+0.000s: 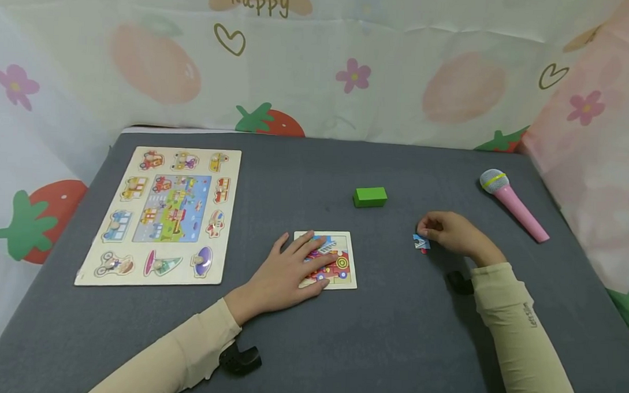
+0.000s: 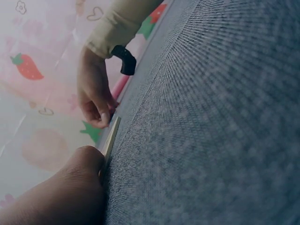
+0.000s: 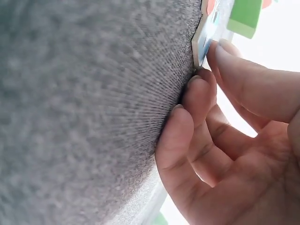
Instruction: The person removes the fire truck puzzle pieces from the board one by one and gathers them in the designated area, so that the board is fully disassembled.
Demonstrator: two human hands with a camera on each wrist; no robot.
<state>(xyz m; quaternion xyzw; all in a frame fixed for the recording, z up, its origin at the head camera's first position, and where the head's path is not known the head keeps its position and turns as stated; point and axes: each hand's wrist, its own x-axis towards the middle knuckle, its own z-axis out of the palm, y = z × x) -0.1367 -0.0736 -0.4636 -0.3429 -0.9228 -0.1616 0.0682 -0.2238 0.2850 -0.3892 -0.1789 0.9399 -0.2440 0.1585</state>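
Observation:
My left hand, fingers spread, rests on a small square jigsaw puzzle with a pale frame and a colourful vehicle picture. The fingers cover part of that picture. To the right, my right hand pinches the edge of a small blue puzzle piece at the tabletop. Up close in the right wrist view, the thumb and a fingertip meet at the edge of the puzzle piece, while the other fingers curl beside the cloth. In the left wrist view the puzzle shows only edge-on by the left hand.
A green block lies behind the small puzzle. At the far right is a pink toy microphone. A large wooden puzzle board with vehicle pieces lies on the left of the grey table. A printed curtain hangs behind.

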